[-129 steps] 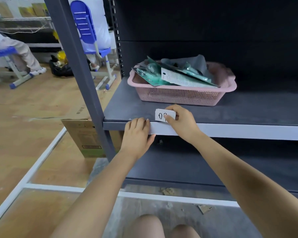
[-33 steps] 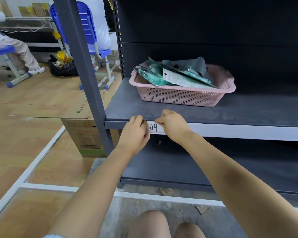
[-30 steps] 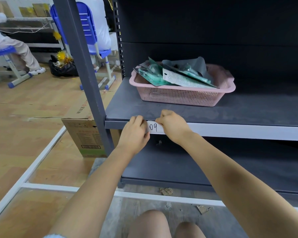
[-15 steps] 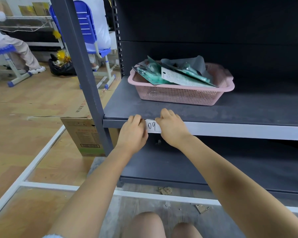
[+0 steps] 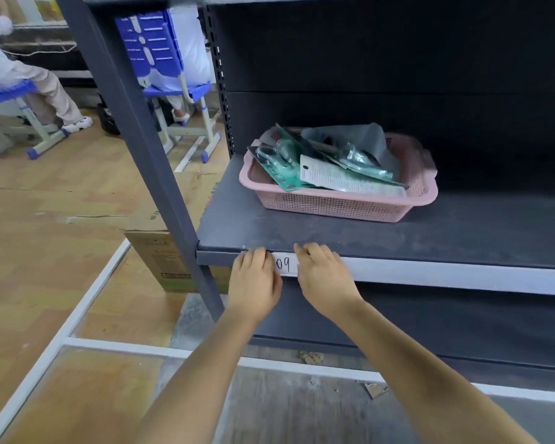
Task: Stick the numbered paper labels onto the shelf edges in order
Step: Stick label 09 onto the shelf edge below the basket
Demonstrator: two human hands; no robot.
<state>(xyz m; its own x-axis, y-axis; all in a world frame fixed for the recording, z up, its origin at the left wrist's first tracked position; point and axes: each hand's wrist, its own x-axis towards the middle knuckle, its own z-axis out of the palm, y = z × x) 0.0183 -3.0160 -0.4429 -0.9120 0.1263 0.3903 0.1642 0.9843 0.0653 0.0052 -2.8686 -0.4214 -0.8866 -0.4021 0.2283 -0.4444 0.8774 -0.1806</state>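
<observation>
My left hand and right hand sit on either side of the label, which lies flat on the shelf edge at about 12 o'clock from my wrists, just right of the post. It reads "09". The fingers of both hands are bent over the top of the edge and press on the paper's two ends; they are bunched close together, not spread, and they carry nothing.

To do this step well, I judge I should rub outward from the digits toward each end, then run a fingertip along the top and bottom margins so no corner lifts. The label should sit level with the white strip of the edge and inside its height (a tilt would show at once against that straight line). I would let go one hand at a time, so the paper cannot slide if the glue has not taken.

Much is hidden. My knuckles cover both ends of the label, so I cannot tell whether its corners are down or how wide it is. My fingertips are out of sight behind the lip. The spare labels are nowhere in view. At 1 o'clock the basket holds packets whose print is too small to read, and the shelf edge is cut off at 3 o'clock.
</observation>
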